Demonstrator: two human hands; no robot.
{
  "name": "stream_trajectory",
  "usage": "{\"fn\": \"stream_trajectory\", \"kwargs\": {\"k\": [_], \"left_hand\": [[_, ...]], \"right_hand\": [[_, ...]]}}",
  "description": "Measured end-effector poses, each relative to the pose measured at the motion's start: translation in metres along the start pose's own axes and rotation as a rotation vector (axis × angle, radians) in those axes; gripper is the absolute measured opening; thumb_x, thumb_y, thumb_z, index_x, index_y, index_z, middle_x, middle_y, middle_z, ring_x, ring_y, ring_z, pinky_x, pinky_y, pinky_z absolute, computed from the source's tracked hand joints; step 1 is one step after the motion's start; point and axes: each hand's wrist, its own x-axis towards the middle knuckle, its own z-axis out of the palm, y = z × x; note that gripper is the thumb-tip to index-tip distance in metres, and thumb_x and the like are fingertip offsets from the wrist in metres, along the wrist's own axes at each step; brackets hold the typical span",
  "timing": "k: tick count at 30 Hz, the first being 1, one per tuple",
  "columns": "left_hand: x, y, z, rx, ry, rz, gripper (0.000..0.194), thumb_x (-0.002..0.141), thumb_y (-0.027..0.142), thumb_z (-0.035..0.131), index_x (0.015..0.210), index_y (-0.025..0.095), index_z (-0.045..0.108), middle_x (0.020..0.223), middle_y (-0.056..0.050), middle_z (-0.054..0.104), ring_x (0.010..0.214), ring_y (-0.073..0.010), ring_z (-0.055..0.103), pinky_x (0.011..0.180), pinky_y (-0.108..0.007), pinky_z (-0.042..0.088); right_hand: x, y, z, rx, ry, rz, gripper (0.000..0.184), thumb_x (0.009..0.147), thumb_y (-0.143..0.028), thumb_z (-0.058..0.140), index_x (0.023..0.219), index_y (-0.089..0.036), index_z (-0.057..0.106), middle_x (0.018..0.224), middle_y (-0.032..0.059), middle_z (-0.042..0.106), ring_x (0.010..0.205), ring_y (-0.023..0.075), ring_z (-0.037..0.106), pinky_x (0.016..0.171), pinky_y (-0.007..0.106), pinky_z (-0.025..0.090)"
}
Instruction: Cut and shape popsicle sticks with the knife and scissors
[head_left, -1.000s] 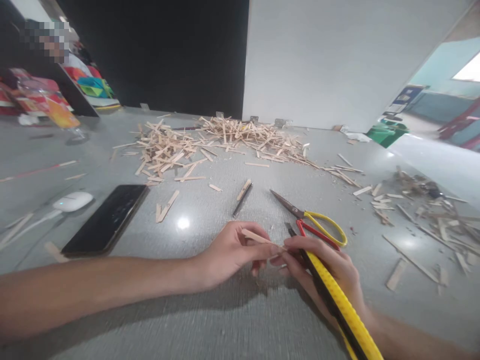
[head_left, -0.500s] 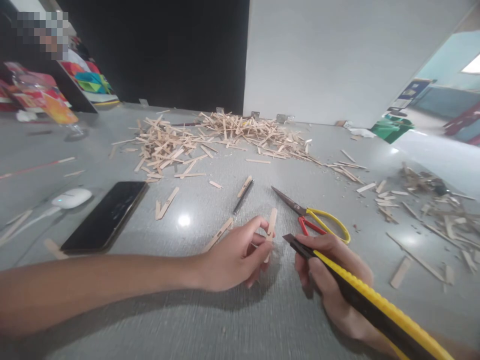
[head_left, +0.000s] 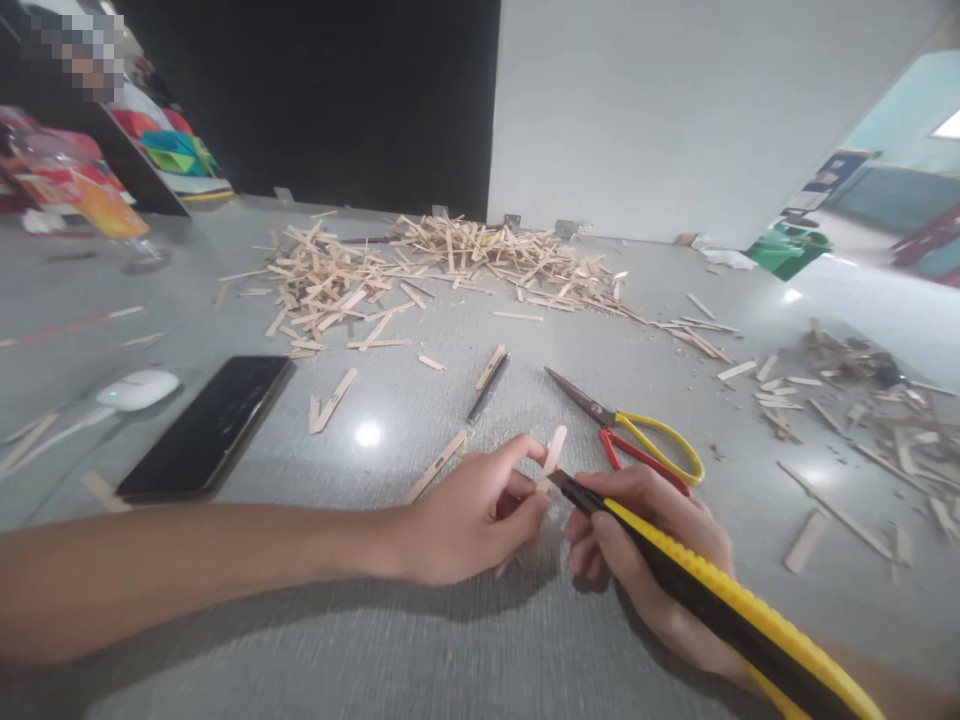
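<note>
My left hand (head_left: 480, 510) pinches a small wooden popsicle stick (head_left: 556, 448) between thumb and fingers, its rounded end pointing up and away. In my right hand (head_left: 660, 555) is a yellow and black utility knife (head_left: 720, 585), gripped near its front. The knife's blade tip meets the stick close to my left fingertips; how deep it cuts cannot be seen. Behind my right hand lie scissors (head_left: 600, 410) with one yellow and one red handle. Close to my left hand rests a notched stick (head_left: 439, 465), and farther back a dark pen (head_left: 489, 388) beside another marked stick (head_left: 491, 366).
A phone (head_left: 210, 430) and a white mouse-shaped device with a cable (head_left: 139, 390) lie at left. Heaps of wooden sticks (head_left: 322, 275) spread along the back panel. Wood scraps (head_left: 806, 540) scatter at right. A bottle (head_left: 105, 205) stands at far left, a person beyond.
My right hand has moved left, bringing the knife blade from beside the stick onto it. The stick in my left hand has tilted to the right.
</note>
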Motion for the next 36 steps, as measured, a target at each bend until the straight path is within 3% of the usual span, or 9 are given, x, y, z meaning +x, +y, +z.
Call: {"fn": "stream_trajectory", "kwargs": {"k": [13, 22, 28, 36], "left_hand": [[-0.001, 0.001, 0.001, 0.131, 0.019, 0.065, 0.014, 0.110, 0.039, 0.039, 0.115, 0.026, 0.035, 0.071, 0.007, 0.058, 0.046, -0.0083, 0.050, 0.043, -0.016, 0.035], [-0.001, -0.003, 0.002, 0.123, 0.008, 0.085, 0.019, 0.111, 0.044, 0.037, 0.114, 0.025, 0.035, 0.070, 0.007, 0.056, 0.047, -0.0100, 0.052, 0.046, -0.020, 0.037], [-0.001, -0.003, 0.003, 0.112, 0.008, 0.073, 0.017, 0.111, 0.041, 0.036, 0.115, 0.025, 0.035, 0.070, 0.007, 0.055, 0.048, -0.0102, 0.053, 0.048, -0.020, 0.040], [-0.001, -0.003, 0.003, 0.100, 0.007, 0.052, 0.018, 0.111, 0.042, 0.035, 0.115, 0.025, 0.035, 0.068, 0.007, 0.055, 0.050, -0.0108, 0.053, 0.050, -0.021, 0.041]], "right_hand": [[0.003, -0.003, 0.002, -0.124, 0.010, -0.081, 0.017, 0.102, -0.020, 0.059, 0.115, -0.029, 0.062, 0.078, -0.0027, 0.074, 0.056, 0.0130, 0.070, 0.053, 0.022, 0.059], [0.005, -0.004, 0.004, -0.259, 0.050, -0.065, 0.010, 0.098, -0.021, 0.064, 0.105, -0.028, 0.062, 0.068, -0.0042, 0.066, 0.051, 0.0132, 0.061, 0.051, 0.026, 0.048], [0.007, -0.007, 0.005, -0.212, 0.048, -0.004, 0.002, 0.099, -0.026, 0.063, 0.099, -0.027, 0.061, 0.066, -0.0037, 0.065, 0.051, 0.0132, 0.059, 0.050, 0.025, 0.048], [0.009, -0.012, 0.011, -0.030, 0.061, 0.100, 0.012, 0.103, -0.033, 0.058, 0.095, -0.024, 0.061, 0.063, -0.0013, 0.067, 0.046, 0.0133, 0.061, 0.045, 0.023, 0.051]]}}
